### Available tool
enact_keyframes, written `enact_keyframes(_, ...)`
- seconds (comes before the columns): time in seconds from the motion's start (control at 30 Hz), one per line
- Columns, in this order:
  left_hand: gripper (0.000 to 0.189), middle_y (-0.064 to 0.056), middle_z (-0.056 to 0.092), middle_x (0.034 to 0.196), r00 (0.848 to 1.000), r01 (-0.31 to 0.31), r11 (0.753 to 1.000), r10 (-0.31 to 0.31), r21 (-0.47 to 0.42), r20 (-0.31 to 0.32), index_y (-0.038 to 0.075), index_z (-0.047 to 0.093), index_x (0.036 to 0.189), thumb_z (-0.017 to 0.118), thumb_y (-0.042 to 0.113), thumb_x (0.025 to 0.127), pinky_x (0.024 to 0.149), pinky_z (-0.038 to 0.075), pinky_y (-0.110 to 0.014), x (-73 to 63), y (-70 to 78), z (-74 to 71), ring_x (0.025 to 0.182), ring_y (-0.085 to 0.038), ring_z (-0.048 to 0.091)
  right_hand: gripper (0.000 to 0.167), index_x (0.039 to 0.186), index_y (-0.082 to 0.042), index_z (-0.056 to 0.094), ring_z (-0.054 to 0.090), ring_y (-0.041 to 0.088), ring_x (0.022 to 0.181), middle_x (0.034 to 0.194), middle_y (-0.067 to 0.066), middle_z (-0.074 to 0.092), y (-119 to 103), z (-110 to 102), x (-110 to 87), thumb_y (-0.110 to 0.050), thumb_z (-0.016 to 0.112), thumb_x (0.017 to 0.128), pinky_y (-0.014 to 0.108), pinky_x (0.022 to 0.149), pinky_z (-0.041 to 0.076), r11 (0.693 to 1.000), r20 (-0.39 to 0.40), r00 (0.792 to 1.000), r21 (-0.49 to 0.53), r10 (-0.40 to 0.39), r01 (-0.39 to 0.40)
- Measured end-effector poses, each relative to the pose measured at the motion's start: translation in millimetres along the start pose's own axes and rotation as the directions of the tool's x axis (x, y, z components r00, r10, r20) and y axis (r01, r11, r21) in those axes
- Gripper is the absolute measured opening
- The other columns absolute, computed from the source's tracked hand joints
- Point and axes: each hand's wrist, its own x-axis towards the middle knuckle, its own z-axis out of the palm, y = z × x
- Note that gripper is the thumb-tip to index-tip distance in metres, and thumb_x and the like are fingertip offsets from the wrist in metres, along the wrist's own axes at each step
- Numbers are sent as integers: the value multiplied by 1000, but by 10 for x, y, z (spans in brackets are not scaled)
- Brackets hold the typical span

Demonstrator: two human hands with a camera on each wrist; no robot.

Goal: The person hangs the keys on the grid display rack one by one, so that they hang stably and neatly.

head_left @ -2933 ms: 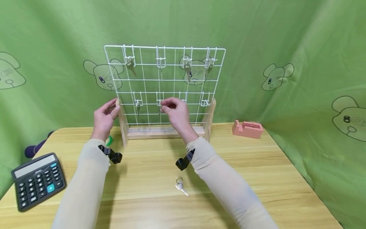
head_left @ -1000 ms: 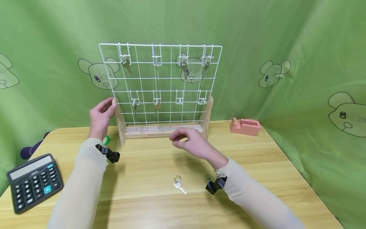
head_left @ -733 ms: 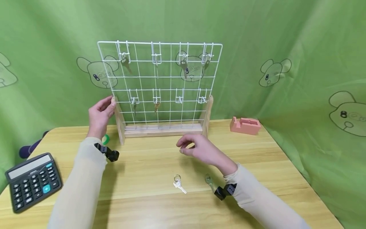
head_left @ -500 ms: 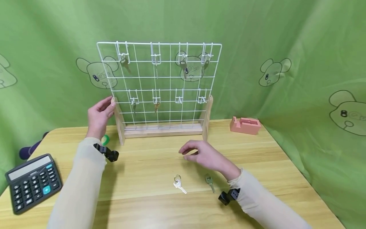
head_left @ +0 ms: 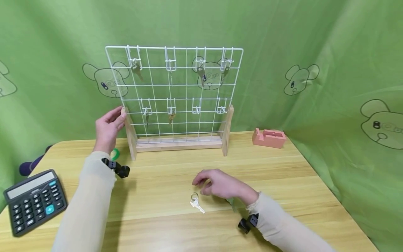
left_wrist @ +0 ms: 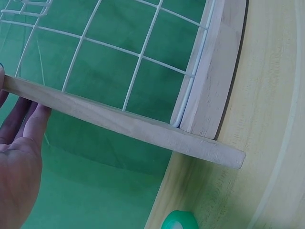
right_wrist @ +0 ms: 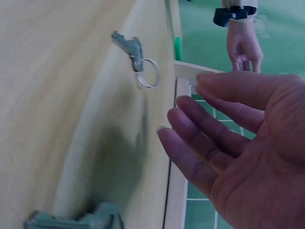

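Observation:
A white wire grid rack (head_left: 186, 85) in a wooden stand is at the table's back. My left hand (head_left: 107, 127) pinches the top of the stand's left wooden upright (left_wrist: 124, 121) between thumb and fingers. Above the table, my right hand (head_left: 221, 184) is empty, its fingers loosely bent, close to a silver key (head_left: 196, 204) on a ring. A second key (head_left: 231, 203) lies partly hidden under that hand. Keys hang from every top-row hook. Along the lower row, a dark key (head_left: 147, 119) and a brass-coloured key (head_left: 171, 117) hang on the two left hooks; the two right hooks are bare.
A black calculator (head_left: 35, 202) lies at the table's left. Behind my left wrist sits a green tape roll (head_left: 115, 154). A pink tape dispenser (head_left: 269, 138) stands at the back right. Green curtain (head_left: 330, 45) encloses the back and right side.
My right hand has left the lower second hook, where the brass-coloured key now hangs, and come down over the table toward the ringed key. My left hand stays on the upright.

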Motion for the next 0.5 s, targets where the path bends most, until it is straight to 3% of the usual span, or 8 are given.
enact_keyframes(0.3,47,-16,51,140,1000,-2,1000,2,6,-2,9,56,137,69,11,92,96,51,-22,-4,5,1,119,-22,55,27,107,-1,68,60,22,92,99,5,64,59,101,104,8,69,82,22,81,55,988,35,999,-155,-16,21)
enact_keyframes(0.5,47,-15,51,140,1000,-2,1000,2,5,7,10,56,137,70,13,92,95,51,-21,1,1,-5,119,-21,55,24,101,-5,68,60,12,84,93,1,64,77,109,159,9,67,81,20,77,55,982,58,998,-187,-5,16)
